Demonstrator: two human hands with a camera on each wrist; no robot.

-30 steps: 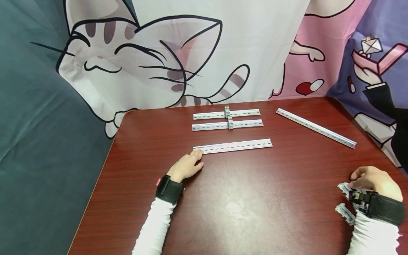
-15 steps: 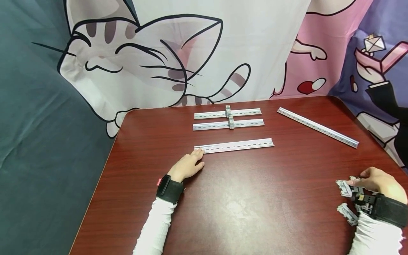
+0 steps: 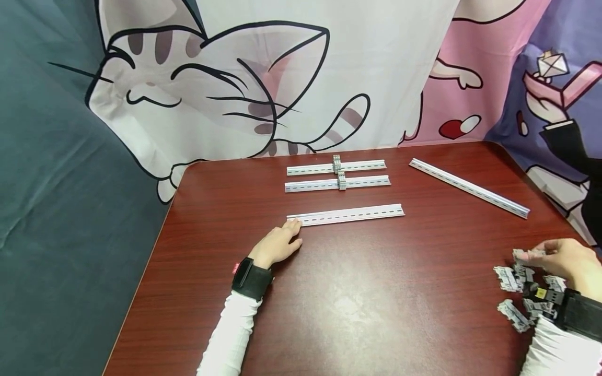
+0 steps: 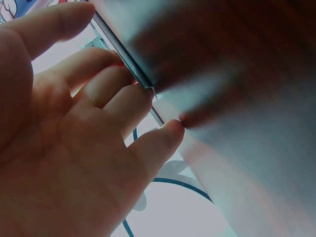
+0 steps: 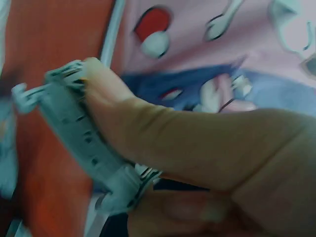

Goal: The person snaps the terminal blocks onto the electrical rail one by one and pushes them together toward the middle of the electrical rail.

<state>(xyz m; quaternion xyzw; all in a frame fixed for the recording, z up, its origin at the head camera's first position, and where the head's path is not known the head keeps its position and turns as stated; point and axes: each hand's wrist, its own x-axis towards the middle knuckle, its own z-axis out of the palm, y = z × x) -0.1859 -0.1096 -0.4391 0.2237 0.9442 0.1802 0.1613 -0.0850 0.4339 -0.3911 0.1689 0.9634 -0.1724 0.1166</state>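
My left hand (image 3: pixel 275 245) rests its fingertips on the left end of a slotted white metal DIN rail (image 3: pixel 352 214); the thumb lies apart from it. In the left wrist view, the fingers (image 4: pixel 123 106) meet the rail's edge (image 4: pixel 121 49). At the right, my right hand (image 3: pixel 569 261) pinches a grey terminal block (image 5: pixel 86 136) between thumb and fingers. Beneath and beside that hand lie several more grey terminal blocks (image 3: pixel 513 316), partly hidden by the wrist strap.
Two shorter-looking rails (image 3: pixel 310 169) lie parallel at the back, each bearing small terminal blocks (image 3: pixel 342 180) near its middle. Another rail (image 3: pixel 470 188) lies slanted at the back right. Printed cloth (image 3: pixel 376 68) hangs behind the brown table (image 3: pixel 357 292).
My right hand has come up from the pile with a terminal block pinched in it, shifting slightly rightward and uncovering more blocks. The left hand stays on the rail.
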